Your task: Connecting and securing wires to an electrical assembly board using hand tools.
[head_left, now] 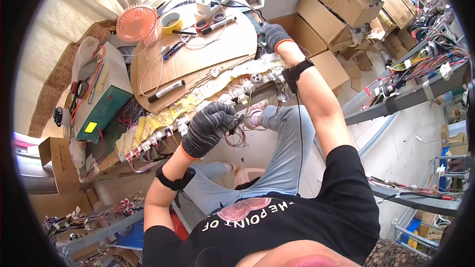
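My left hand [210,124], in a dark grey striped knit glove with an orange cuff, is closed at the front edge of the workbench. Thin wires [239,136] come out beside its fingertips and hang below the edge. Along that edge runs a row of white and clear plastic connectors [242,89] with coloured leads, backed by yellowish tape [200,93]. My right hand [275,36], gloved alike, reaches to the far right corner of the bench. Its fingers are curled by a dark cable end, and what they grip is hidden.
On a cardboard sheet [217,44] lie a marker [166,90], a blue cutter [174,49] and yellow tape [171,22]. A pink fan [137,22] and a green-faced device [101,111] stand left. Cardboard boxes [341,0] pile up behind; wire racks [410,89] stand right.
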The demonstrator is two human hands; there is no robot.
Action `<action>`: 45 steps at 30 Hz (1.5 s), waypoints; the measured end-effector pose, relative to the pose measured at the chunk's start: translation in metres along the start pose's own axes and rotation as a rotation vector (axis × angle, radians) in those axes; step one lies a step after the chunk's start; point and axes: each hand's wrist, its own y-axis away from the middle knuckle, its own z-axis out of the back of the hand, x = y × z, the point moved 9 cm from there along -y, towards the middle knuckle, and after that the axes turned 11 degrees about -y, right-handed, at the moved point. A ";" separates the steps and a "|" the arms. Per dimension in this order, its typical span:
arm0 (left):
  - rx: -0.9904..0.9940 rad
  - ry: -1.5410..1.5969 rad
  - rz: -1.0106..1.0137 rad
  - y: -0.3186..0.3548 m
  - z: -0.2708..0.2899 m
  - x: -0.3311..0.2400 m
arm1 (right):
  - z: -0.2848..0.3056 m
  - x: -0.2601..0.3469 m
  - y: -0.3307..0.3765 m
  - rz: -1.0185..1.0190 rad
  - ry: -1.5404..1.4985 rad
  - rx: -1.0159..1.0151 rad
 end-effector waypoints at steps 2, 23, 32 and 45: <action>-0.024 0.136 0.064 0.008 -0.007 0.007 | -0.010 -0.021 -0.003 -0.151 -0.175 -0.013; -0.373 -0.340 0.072 0.036 -0.009 -0.002 | 0.124 0.146 0.240 0.692 -0.632 -0.153; -0.512 -0.082 0.040 0.038 -0.012 -0.025 | 0.008 0.131 0.308 0.301 -1.202 -0.272; -0.514 0.360 0.066 0.034 -0.020 0.009 | -0.062 0.116 0.303 -0.224 -2.186 -0.175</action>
